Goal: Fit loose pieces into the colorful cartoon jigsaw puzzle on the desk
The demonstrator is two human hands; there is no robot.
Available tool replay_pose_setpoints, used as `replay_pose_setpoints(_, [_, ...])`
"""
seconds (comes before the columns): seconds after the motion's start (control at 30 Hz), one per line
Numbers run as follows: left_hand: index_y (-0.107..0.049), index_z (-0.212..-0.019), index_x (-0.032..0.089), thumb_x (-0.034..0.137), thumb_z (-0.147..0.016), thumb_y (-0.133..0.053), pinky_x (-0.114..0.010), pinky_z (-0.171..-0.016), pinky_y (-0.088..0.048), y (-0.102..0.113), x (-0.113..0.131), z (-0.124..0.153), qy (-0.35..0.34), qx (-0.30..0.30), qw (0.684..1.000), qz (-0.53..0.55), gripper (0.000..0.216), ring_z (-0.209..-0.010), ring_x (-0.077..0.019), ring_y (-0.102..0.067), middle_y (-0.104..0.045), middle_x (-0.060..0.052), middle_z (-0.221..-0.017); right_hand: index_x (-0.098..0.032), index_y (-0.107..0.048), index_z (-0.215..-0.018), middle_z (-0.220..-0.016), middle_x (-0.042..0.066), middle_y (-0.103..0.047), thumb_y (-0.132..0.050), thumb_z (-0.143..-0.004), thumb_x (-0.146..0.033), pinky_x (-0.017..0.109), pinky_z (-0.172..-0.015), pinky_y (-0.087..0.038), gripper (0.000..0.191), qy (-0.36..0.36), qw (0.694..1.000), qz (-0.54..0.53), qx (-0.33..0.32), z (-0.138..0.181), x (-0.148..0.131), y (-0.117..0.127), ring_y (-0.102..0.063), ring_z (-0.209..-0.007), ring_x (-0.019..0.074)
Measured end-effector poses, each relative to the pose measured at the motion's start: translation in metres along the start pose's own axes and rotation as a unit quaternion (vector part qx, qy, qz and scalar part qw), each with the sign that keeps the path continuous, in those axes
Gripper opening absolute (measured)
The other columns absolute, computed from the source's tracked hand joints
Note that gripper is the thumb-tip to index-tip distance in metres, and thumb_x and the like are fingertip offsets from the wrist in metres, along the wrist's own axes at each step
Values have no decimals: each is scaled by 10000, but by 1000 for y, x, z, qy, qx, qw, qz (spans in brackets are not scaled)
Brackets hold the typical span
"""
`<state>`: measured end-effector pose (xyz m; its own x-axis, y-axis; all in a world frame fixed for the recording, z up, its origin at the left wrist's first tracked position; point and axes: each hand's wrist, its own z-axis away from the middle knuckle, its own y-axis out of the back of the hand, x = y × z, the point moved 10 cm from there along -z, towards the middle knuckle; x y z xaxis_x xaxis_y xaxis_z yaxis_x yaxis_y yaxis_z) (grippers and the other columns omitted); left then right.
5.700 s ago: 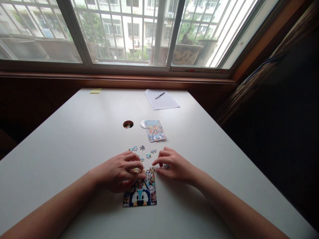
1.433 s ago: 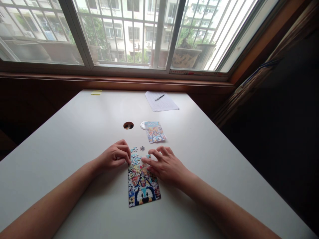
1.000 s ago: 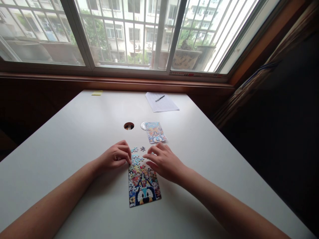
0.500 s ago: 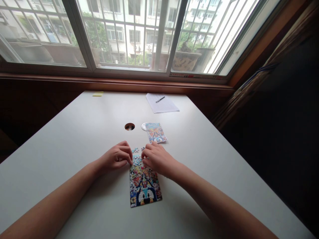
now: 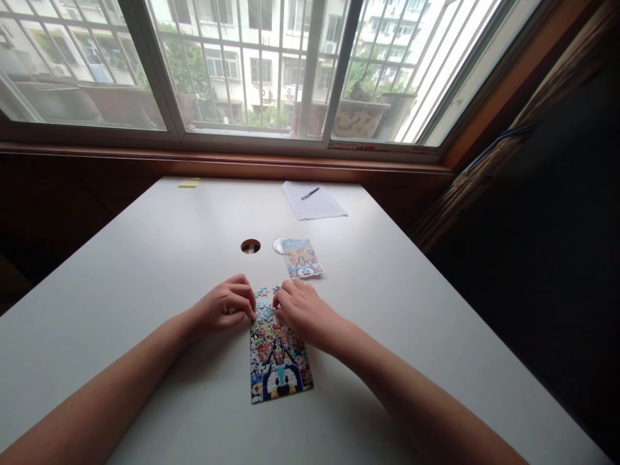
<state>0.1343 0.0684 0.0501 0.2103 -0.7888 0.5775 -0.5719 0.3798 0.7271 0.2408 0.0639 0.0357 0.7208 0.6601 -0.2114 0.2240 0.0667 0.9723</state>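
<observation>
A colourful jigsaw puzzle (image 5: 279,368) with a blue cartoon dog face lies flat on the white table (image 5: 145,271). My left hand (image 5: 223,307) rests curled at the puzzle's upper left corner, fingertips touching its edge. My right hand (image 5: 303,311) lies on the puzzle's upper right part, fingers bent and pressed down on the top rows. What the fingertips cover is hidden. A few loose puzzle pieces (image 5: 262,292) lie just beyond the two hands.
A small printed reference picture (image 5: 301,257) lies beyond the hands, beside a round lid (image 5: 278,245) and a cable hole (image 5: 250,246). Farther back are a paper sheet (image 5: 314,201) with a pen (image 5: 310,192) and a yellow sticky note (image 5: 188,183). The window fills the back.
My right hand slid left and forward onto the puzzle's top edge, its fingers curling down. The left hand stayed at the upper left corner. The puzzle barely shifted.
</observation>
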Motion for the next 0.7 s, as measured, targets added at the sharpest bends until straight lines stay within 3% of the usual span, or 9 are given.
replay_pose_setpoints(0.53, [-777,-852,234,212,-961,-539,-350,-824,-501,2,2,0,6,7,1000,-6,263,-891,-215,-557,-727,-77,-858,-171,-591,-1025,-1032,89,-597,-572,-980,-205,364,-843,-375,60,8,1000,12,20,2,2,-1,-507,-986,241])
replay_pose_setpoints(0.7, [-775,-843,230,217,-962,-541,-349,-820,-503,1,2,0,12,8,1000,0,263,-898,-218,-554,-725,-78,-857,-195,-619,-1124,-1109,95,-607,-637,-959,-287,389,-878,-394,189,-9,999,-1,40,0,6,4,-507,-1024,254])
